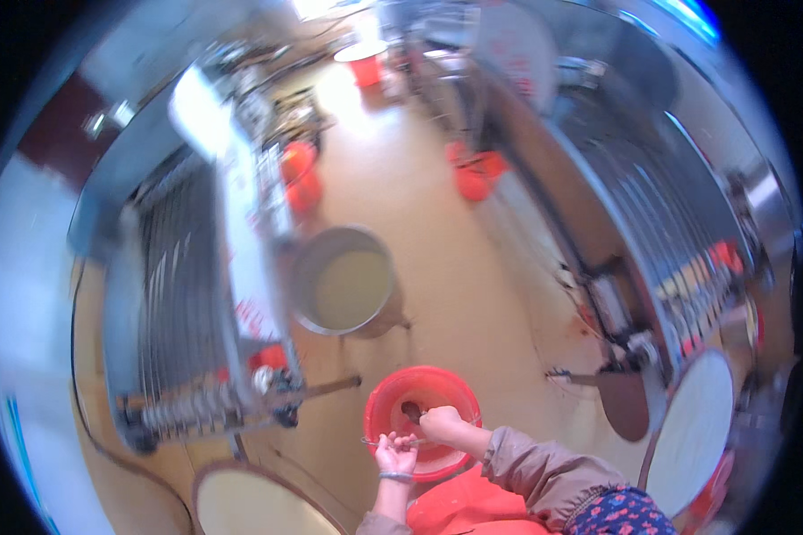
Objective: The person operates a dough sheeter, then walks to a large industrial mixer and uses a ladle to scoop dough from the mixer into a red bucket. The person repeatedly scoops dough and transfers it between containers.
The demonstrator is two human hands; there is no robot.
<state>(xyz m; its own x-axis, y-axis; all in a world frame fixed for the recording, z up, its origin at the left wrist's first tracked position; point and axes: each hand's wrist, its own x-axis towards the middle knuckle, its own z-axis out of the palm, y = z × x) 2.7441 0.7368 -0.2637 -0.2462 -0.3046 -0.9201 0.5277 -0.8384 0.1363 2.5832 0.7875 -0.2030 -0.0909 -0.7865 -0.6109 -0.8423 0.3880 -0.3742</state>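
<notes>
A red bucket [379,401] stands in front of me at the bottom middle, with pale matter inside that I cannot make out. My left hand [398,453] is closed round the bucket's thin metal handle [370,441] at the near left of the rim. Over the inside of the bucket, my right hand [444,423] is closed on a dark, rounded object [410,410]; blur hides its exact kind. Just beyond the bucket is a large metal pot [302,294] on a low support, holding a pale yellowish liquid [354,287].
Long machines with rows of metal rollers [174,285] line the left and right sides [642,196]. Red buckets [302,176] stand further along the tan floor [419,250]. Pale round panels [259,504] are near me at lower left and lower right [696,428].
</notes>
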